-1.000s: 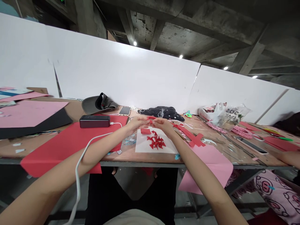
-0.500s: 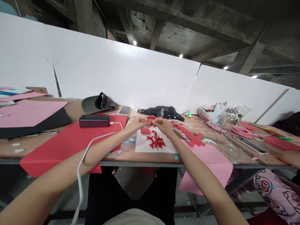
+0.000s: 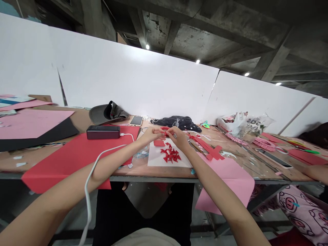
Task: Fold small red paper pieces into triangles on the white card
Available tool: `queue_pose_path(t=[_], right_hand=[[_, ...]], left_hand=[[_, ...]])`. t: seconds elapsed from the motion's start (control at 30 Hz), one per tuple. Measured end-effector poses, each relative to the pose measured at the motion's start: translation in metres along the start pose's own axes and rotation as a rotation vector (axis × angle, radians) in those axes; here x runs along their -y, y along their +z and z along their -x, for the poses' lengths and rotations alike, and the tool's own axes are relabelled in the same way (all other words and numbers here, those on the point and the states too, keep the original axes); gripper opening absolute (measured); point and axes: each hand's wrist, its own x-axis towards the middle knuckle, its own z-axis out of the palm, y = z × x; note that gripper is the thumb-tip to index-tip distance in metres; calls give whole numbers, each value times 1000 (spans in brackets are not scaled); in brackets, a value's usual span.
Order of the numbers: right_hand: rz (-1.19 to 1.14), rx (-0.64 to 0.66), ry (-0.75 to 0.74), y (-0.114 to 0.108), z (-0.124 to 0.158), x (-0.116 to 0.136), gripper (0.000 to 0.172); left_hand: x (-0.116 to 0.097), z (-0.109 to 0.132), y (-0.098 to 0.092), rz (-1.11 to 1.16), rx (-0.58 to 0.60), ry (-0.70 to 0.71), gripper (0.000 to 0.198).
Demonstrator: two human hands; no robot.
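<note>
A white partition wall runs beneath a bare concrete ceiling as a person works at a long wooden table strewn with craft paper. A large red paper sheet lies under the person's left forearm, and a pink paper sheet hangs over the table's near edge to the right. A co-worker's forearm enters at the far right. A black power bank sits on the red sheet, its white charging cable trailing along the left forearm and down past the table edge.

At centre, a white card carries a cluster of folded red paper bows and a small red paper square. Just above the card, the left hand and right hand meet, nearly closed, their thumbs and fingers pinching a small red paper loop; the fingers hide the exact grip.

A slip of either pinch could drop the loop among the bows, while a sideways pull of the left arm could snag the cable and drag the power bank.
</note>
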Motion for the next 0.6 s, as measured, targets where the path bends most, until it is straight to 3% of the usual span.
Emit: queue_pose_path(t=[0.2,0.47,0.6], right_hand=[[26,18,-17,2,0,-3,15],[3,32,-75,-1,0,-3,14],[-1,39,-127,0,0,-4,14]], left_hand=[[7,-4,0,-171,-2,141,23],[-1,1,1,-64,18,6,31],[-2,2,-1,-77,34,57,24]])
